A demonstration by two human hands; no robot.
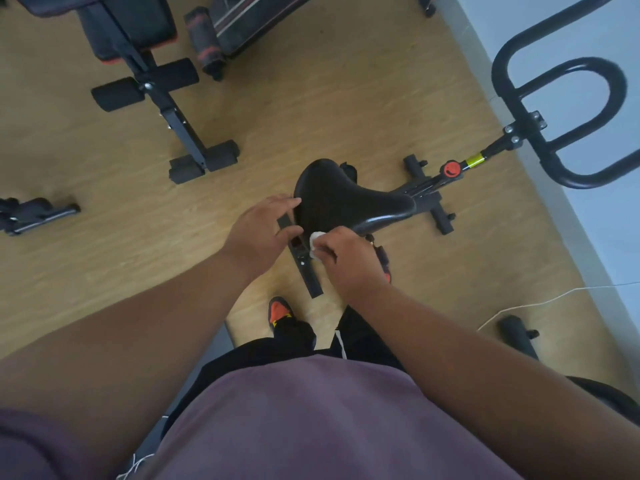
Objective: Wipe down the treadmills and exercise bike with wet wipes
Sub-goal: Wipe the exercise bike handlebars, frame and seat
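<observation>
gleaming black bike saddle (341,199), crumpled white wipe (316,241)

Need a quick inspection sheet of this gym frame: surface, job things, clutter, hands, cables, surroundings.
Surface: wooden floor, bare where visible.
Job's things: exercise bike with black saddle; white wet wipe at the saddle's near edge; handlebars to the right; red knob on the frame.
Clutter: weight bench upper left; second padded bench at top; dark equipment part at the left edge.
Hands: left hand open, fingers touching the saddle's rear; right hand grips the wipe.
Cables: white cord on the floor at right.
Surroundings: pale wall on the right; no treadmill in view.
</observation>
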